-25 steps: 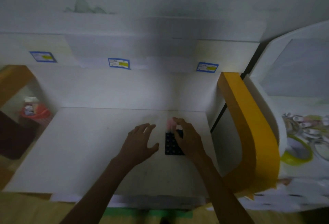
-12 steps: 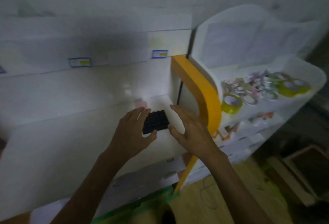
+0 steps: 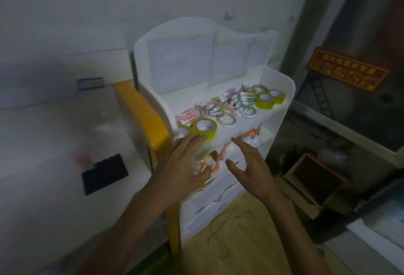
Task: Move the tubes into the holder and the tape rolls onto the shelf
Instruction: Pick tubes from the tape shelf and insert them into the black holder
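Head view: both hands spread, empty, centre frame — left hand (image 3: 185,172), right hand (image 3: 251,169). Glossy yellow-green tape roll (image 3: 204,128) above on white shelf (image 3: 282,91). Black studded holder (image 3: 105,174) flat at left.

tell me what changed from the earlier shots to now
Both hands left the black tube holder, which now lies alone on the white desk with the pink item beside it. The left hand and right hand moved right, open, to the white shelf unit, the left near a yellow-green tape roll. The view swung right too. The tape rolls on the shelf look unmoved.
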`<action>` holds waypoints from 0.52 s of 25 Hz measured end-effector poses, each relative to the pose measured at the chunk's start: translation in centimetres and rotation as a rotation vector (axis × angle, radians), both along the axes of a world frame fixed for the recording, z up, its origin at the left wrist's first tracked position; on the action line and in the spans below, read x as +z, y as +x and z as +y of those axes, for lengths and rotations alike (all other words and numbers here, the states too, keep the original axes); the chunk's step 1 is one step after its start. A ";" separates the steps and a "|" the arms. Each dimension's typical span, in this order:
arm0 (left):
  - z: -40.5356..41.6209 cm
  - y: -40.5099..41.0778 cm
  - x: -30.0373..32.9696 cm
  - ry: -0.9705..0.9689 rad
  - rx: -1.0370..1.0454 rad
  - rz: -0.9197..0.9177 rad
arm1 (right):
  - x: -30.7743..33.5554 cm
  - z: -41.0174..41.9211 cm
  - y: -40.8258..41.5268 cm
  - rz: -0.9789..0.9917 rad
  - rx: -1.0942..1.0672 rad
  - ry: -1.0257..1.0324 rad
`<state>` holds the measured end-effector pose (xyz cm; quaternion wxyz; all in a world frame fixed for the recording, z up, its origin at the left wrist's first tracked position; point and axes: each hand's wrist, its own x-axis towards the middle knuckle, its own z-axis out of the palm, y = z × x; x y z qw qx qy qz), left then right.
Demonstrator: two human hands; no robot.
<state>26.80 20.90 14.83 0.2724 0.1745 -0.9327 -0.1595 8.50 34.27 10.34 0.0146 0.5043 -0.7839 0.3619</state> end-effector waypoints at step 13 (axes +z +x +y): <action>-1.0 -20.6 -5.6 0.154 0.266 -0.166 | -3.6 -1.9 -23.5 0.061 0.160 0.136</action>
